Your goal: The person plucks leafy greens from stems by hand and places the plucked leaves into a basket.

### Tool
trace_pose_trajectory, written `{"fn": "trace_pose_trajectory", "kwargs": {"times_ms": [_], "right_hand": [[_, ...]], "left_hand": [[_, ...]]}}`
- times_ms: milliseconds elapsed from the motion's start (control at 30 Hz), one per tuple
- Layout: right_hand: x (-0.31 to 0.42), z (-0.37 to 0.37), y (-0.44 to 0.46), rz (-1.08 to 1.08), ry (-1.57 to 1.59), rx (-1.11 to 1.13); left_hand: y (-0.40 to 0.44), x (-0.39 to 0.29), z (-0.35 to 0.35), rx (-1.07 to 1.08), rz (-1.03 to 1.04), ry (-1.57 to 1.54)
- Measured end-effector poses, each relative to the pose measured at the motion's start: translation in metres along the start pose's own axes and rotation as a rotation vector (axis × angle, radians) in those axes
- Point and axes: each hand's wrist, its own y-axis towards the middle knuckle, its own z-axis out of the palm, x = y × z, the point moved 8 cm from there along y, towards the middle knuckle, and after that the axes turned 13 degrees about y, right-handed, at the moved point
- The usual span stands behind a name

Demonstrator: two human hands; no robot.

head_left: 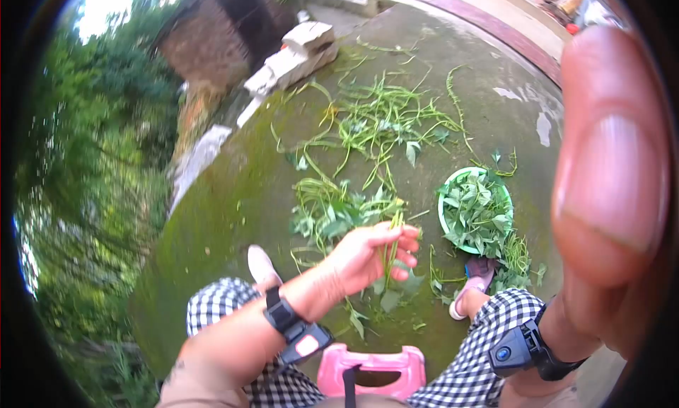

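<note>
My left hand [364, 256] is closed around a few thin green leafy stems [391, 256], with leaves hanging below the fingers. Just beyond it lies a pile of leafy greens [329, 210] on the ground. Very near the camera, my right hand [612, 174] is raised at the right edge. One large fingertip fills that side, and the other fingers are hidden. To the right of my left hand stands a round basket with a light green rim [441, 213], heaped with picked leaves [477, 203].
Long stripped vines [389, 114] are strewn farther out on the mossy concrete [219, 245]. More greens [520, 259] lie beside the basket, near my right foot. A pink plastic stool [332, 369] is between my legs. White blocks [300, 50] are stacked at the slab's edge.
</note>
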Motion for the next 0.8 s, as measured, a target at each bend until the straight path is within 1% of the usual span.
{"fn": "trace_pose_trajectory", "kwargs": {"times_ms": [167,300,333,367,433,467,533,600,633,700,767,800], "right_hand": [[0.010,0.037,-0.009,0.047,0.017,0.019],[0.023,0.058,-0.011,0.037,0.059,0.005],[0.024,0.064,-0.007,0.053,0.063,0.025],[0.025,0.070,-0.004,0.078,0.053,0.049],[0.022,0.079,0.000,0.109,0.041,0.062],[-0.004,0.069,0.028,0.147,0.023,0.053],[-0.018,0.071,0.033,0.198,-0.025,0.063],[-0.047,0.068,0.032,0.282,-0.118,0.096],[-0.066,0.063,0.030,0.269,-0.200,0.139],[-0.121,0.056,0.005,0.473,-0.300,0.211],[-0.178,0.042,-0.029,0.628,-0.338,0.194],[-0.188,0.040,-0.040,0.604,-0.379,0.192]], "left_hand": [[-0.010,-0.013,0.016,0.051,0.019,-0.117],[-0.010,-0.030,0.022,0.078,0.105,-0.124],[-0.014,-0.033,0.022,0.093,0.119,-0.101],[-0.017,-0.036,0.023,0.049,0.137,-0.098],[-0.024,-0.037,0.023,0.074,0.160,-0.117],[0.014,-0.063,0.007,0.071,0.169,-0.142],[0.010,-0.079,0.008,0.054,0.242,-0.176],[0.011,-0.087,0.001,0.023,0.271,-0.201],[0.012,-0.091,-0.003,0.010,0.287,-0.212],[0.006,-0.093,-0.010,-0.033,0.314,-0.217],[0.000,-0.099,-0.008,-0.030,0.316,-0.216],[0.001,-0.099,-0.006,-0.013,0.332,-0.212]]}}
